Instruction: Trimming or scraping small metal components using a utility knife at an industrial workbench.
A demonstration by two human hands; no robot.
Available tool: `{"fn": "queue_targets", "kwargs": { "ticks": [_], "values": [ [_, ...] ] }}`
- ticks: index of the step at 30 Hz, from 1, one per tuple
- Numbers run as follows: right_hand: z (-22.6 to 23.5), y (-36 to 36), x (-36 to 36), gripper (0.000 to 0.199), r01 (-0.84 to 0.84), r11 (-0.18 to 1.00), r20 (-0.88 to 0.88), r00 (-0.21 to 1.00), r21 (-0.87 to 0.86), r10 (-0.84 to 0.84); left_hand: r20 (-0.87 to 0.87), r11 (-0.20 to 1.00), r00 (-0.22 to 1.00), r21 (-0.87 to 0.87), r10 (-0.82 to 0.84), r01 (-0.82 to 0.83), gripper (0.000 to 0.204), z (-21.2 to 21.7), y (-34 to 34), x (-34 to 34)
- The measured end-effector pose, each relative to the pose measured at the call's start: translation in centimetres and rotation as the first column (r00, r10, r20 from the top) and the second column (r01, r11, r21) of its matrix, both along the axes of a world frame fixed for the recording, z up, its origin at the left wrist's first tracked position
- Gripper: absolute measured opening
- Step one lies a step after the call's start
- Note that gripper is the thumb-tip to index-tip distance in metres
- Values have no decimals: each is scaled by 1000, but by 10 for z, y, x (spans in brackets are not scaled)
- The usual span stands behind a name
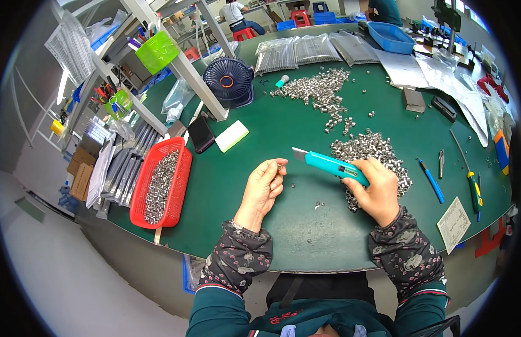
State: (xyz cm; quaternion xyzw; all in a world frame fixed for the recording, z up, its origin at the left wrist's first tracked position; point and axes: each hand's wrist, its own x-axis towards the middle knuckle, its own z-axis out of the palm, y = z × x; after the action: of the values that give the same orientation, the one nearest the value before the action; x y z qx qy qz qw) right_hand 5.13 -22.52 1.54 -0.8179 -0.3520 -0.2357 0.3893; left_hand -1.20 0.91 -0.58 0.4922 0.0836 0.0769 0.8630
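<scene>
My right hand (377, 188) is closed around a teal utility knife (331, 164), its blade out and pointing left toward my other hand. Between thumb and fingertips, my left hand (261, 190) pinches a small metal ring (279, 167). Blade and ring are a short way apart. Beside and behind the knife lies a pile of small metal rings (378, 149), partly hidden by my right hand. Farther back spreads a second pile of the same rings (322, 90). To the left, a red plastic basket (184, 174) holds many more of them. A few loose bits lie between my hands.
Left of centre are a dark phone (201, 135), a pale sticky pad (232, 136) and a blue fan (229, 81). On the right lie a blue-handled tool (431, 181), a screwdriver (473, 188) and a paper label (454, 224). A blue tray (391, 38) stands far back.
</scene>
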Motion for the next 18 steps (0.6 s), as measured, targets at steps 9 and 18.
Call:
{"fn": "queue_targets", "kwargs": {
  "ticks": [9, 18],
  "values": [
    [3, -2, -5, 29, 44, 979, 64, 997, -198, -32, 50, 1000, 998, -12, 27, -26, 12, -2, 2, 3],
    [-6, -1, 0, 25, -65, 997, -161, 985, -30, 60, 68, 998, 997, -62, -29, 33, 13, -3, 2, 2]
  ]
}}
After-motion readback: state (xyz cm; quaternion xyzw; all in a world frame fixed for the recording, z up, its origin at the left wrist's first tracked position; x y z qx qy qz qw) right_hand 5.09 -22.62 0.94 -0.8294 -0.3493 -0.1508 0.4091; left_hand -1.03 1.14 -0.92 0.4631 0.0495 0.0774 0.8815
